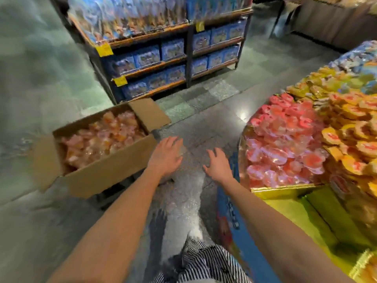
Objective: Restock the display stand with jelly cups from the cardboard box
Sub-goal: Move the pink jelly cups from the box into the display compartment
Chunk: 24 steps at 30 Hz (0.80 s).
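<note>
Cardboard, one open box [106, 176] on the floor at my left, held a heap of pink-orange jelly cups [102, 139] too blurred for me to count, while the display stand [285, 192] at my right carried a pink pile [285, 139] and a yellow pile [350, 127] of them. Both arms reached forward and down between the two: the left hand [166, 155] hovered palm-down with fingers spread just beside the box's near right corner, and the right hand [219, 165] was likewise splayed near the stand's edge, each empty. Beyond stood one shelf unit [163, 58] of blue packages.
</note>
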Each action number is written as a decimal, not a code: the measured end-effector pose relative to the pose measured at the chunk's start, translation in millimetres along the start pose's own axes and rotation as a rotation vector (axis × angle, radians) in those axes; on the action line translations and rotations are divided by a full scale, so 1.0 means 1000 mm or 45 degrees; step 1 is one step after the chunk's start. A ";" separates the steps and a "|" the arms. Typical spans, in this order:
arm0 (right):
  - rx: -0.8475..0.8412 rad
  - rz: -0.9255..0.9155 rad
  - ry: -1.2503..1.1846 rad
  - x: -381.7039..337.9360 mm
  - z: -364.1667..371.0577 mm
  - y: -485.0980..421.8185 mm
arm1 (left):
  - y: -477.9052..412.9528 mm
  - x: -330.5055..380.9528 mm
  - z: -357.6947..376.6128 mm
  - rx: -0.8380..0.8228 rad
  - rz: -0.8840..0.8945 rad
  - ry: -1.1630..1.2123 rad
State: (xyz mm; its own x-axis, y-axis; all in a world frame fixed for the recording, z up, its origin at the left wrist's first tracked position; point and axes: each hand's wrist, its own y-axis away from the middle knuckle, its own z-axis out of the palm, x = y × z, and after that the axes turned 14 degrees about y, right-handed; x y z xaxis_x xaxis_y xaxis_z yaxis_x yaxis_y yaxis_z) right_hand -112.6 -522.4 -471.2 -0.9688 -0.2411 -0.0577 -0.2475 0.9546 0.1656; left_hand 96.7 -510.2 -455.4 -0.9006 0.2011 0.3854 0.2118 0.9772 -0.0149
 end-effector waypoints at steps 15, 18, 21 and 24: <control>-0.271 -0.477 0.070 -0.214 0.015 -0.240 | -0.014 -0.268 -0.079 0.102 -0.786 0.069; -0.317 -0.521 0.107 -0.238 0.022 -0.273 | -0.025 -0.295 -0.080 0.123 -0.857 0.115; -0.361 -0.549 0.147 -0.253 0.029 -0.291 | -0.032 -0.313 -0.072 0.070 -0.920 0.172; -0.368 -0.576 0.156 -0.266 0.037 -0.308 | -0.043 -0.331 -0.062 0.035 -0.977 0.255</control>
State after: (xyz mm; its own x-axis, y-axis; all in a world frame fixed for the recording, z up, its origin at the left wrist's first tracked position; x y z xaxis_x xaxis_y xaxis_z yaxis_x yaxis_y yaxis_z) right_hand 221.6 -745.7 -543.6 -0.7552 -0.6513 -0.0733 -0.6169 0.6685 0.4154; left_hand 409.5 -622.8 -525.7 -0.7055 -0.5427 0.4558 -0.4520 0.8399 0.3006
